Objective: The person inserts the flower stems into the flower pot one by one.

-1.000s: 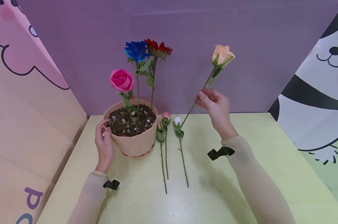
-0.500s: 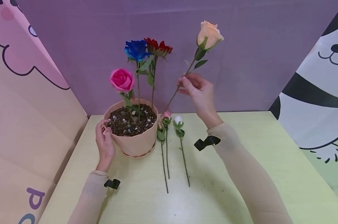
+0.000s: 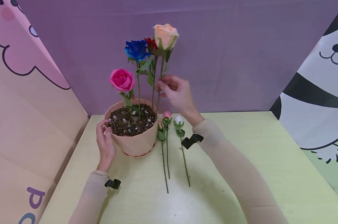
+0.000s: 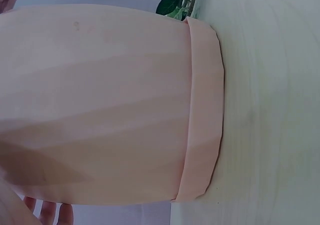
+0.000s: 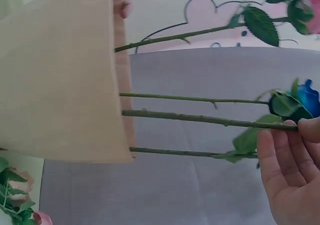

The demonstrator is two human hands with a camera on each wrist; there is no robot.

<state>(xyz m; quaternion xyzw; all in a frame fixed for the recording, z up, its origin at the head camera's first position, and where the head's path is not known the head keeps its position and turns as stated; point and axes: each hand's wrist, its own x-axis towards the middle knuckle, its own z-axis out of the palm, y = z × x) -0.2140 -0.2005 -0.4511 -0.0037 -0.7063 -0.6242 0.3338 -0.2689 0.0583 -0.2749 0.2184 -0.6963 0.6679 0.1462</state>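
Note:
My right hand [image 3: 178,93] pinches the stem of a peach rose [image 3: 166,36], held nearly upright over the right side of the pink flowerpot [image 3: 135,144]. In the right wrist view the rose's stem [image 5: 200,118] runs down behind the pot's rim; its tip is hidden. My left hand [image 3: 106,146] holds the pot's left side, fingertips at the rim. Standing in the soil [image 3: 129,127] are a pink rose [image 3: 121,80], a blue rose [image 3: 136,50] and a red flower [image 3: 151,45], partly covered by the peach bloom.
Right of the pot, a white rosebud [image 3: 178,120] and a pink rosebud [image 3: 167,115] lie on the table [image 3: 227,161], with another stem beside them whose bloom is mostly hidden. A purple backdrop [image 3: 241,62] rises behind the table, with printed panels at both sides.
My right hand has carried the peach rose leftward from right of the loose stems to the pot's right side, turning it from slanted to nearly upright. The left hand stays at the pot.

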